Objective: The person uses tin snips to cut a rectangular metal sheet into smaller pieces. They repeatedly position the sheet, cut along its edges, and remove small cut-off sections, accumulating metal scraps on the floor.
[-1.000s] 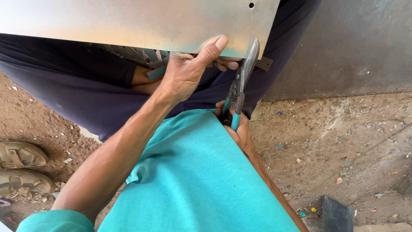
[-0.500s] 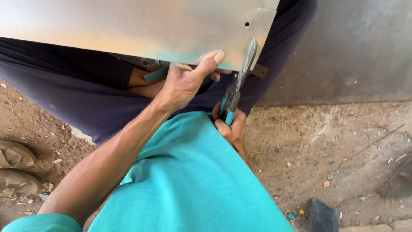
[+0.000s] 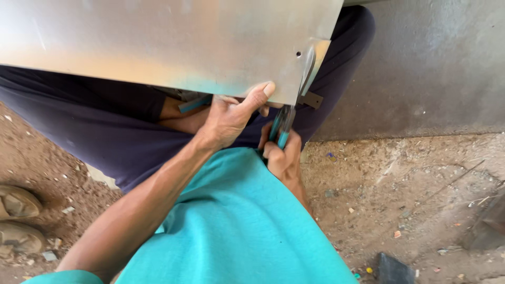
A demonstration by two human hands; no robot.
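While the left hand (image 3: 231, 118) is gripping the near edge of the metal sheet (image 3: 168, 42), thumb lying flat on top and fingers curled underneath, the right hand (image 3: 284, 155) is squeezing the teal handles of the tin snips (image 3: 289, 113) tight together. Snip blades are biting into the sheet's near right corner, just right of a small punched hole (image 3: 298, 53), and a narrow strip of metal is curling up beside the cut. Sheet is lying across the lap, over dark trousers (image 3: 105, 126), filling the far left of the view. Teal shirt (image 3: 231, 226) is taking up the near centre. A second teal-handled tool (image 3: 194, 103) is poking out under the sheet by the left hand; what kind, cannot tell. Sandals (image 3: 18, 221) are sitting on the dirt floor (image 3: 410, 200) at near left. Grey wall (image 3: 436, 68) is standing at far right, a dark block (image 3: 394, 269) lying near right.
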